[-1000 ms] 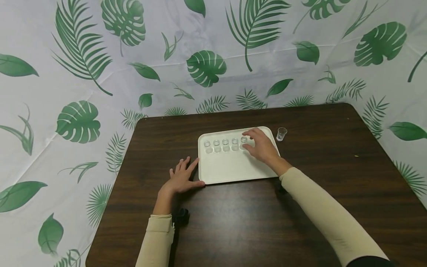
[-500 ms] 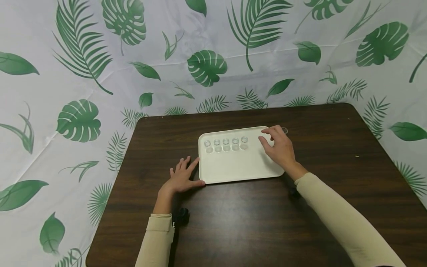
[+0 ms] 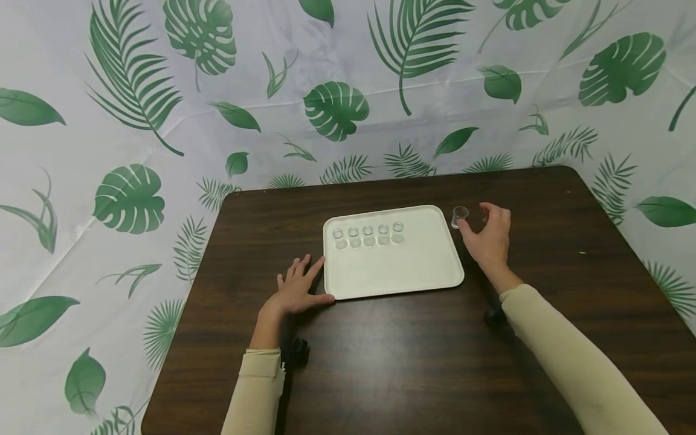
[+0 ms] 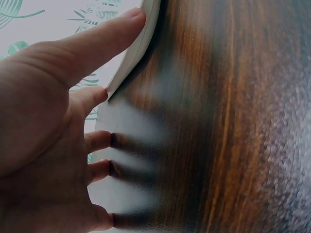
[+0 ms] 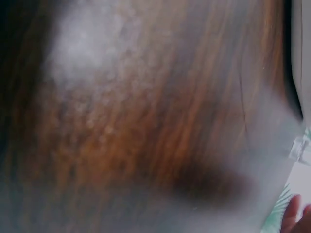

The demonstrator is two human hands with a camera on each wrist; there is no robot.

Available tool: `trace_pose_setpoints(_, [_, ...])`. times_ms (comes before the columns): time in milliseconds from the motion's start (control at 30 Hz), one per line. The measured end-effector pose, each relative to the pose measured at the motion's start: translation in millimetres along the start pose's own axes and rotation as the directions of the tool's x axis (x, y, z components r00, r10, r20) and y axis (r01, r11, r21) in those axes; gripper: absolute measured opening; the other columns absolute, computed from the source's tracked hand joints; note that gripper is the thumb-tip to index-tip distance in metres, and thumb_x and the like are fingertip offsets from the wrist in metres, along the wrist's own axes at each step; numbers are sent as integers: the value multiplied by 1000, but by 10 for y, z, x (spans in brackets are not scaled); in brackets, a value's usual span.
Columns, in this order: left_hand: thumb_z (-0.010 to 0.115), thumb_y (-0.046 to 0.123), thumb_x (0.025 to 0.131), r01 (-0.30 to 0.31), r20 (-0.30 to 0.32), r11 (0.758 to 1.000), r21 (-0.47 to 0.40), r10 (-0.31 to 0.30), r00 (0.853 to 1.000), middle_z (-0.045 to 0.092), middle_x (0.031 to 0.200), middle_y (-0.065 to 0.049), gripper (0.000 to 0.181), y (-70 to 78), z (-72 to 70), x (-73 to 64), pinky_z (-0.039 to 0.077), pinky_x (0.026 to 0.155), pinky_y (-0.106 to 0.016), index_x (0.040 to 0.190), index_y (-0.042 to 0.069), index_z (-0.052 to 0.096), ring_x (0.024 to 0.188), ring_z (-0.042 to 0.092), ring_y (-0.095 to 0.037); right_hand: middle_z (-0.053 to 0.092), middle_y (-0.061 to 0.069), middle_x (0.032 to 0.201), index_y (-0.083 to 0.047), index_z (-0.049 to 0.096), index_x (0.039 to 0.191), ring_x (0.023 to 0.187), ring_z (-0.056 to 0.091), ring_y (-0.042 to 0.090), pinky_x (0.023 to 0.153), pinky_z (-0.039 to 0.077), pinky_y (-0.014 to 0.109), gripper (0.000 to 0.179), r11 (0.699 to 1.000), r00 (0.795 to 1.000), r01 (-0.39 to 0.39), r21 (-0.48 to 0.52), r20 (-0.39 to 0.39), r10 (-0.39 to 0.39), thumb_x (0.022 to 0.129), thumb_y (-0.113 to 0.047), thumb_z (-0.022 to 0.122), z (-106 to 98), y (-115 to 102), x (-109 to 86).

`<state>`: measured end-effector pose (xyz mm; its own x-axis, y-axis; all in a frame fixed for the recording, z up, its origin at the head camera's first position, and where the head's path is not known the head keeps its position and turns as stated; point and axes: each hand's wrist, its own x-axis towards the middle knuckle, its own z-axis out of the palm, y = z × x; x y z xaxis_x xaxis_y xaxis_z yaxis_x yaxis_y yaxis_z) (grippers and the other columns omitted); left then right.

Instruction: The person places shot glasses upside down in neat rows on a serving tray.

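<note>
A small clear shot glass stands upright on the table just off the tray's right edge. My right hand is beside it, thumb overlapping its near side and the fingers held apart to its right. In the right wrist view the glass shows at the right edge, above my fingertips. Several similar clear glasses form a row on the left half of the white tray. My left hand rests with spread fingers at the tray's left side; in the left wrist view its thumb lies against the rim.
The dark wood-grain table extends around the tray on all sides. Behind it hangs a white cloth printed with green leaves. A small pale speck lies on the tabletop at the right.
My right hand has moved right, from the rightmost glass of the row, past the tray's edge to the lone glass. My left hand and the tray have stayed put.
</note>
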<state>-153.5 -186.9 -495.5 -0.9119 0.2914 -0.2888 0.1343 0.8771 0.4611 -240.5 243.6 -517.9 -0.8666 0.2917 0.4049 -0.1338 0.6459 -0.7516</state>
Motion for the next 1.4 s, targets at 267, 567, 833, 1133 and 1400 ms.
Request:
trace_pose_setpoints(267, [68,58,86,-23,-2,1000,-4,23,1000,6,163,-19,96,9,6,-5,3,105,-74,159,24,17,147,-1,-43,51,26,128,4,50,134,108,53,42,89,40,51,55,988,958,-150,-23,242,151,89,-19,72,-67,47,38])
trace_pose_setpoints(567, [68,59,85,-25,-7,1000,10,25,1000,6,163,-18,96,1,-6,6,3,105,-74,159,24,17,147,-1,-43,57,21,131,0,50,138,112,54,37,88,43,43,54,964,911,-267,-9,325,255,93,-21,68,-41,30,120])
trace_pose_setpoints(833, [67,60,85,-18,1,1000,1,18,1000,5,163,-18,97,-4,-5,-2,3,106,-74,159,25,16,147,-1,-42,59,21,129,-1,52,139,111,54,37,88,43,45,55,962,898,-269,-41,352,266,92,-23,70,-36,37,160])
trace_pose_setpoints(1133, [68,59,85,-17,-2,1000,1,17,1000,6,163,-18,97,-32,28,-7,3,105,-74,159,26,16,147,-2,-42,63,19,121,-1,57,134,106,57,35,91,42,50,50,954,900,-271,-127,319,298,92,-26,70,8,2,167])
trace_pose_setpoints(1400, [68,57,85,-23,-14,1000,-3,23,1000,6,162,-19,96,-20,12,-17,3,105,-74,159,24,17,147,-1,-43,64,19,118,-3,60,131,106,56,36,90,41,52,47,946,895,-285,-157,308,321,93,-29,69,14,-33,159])
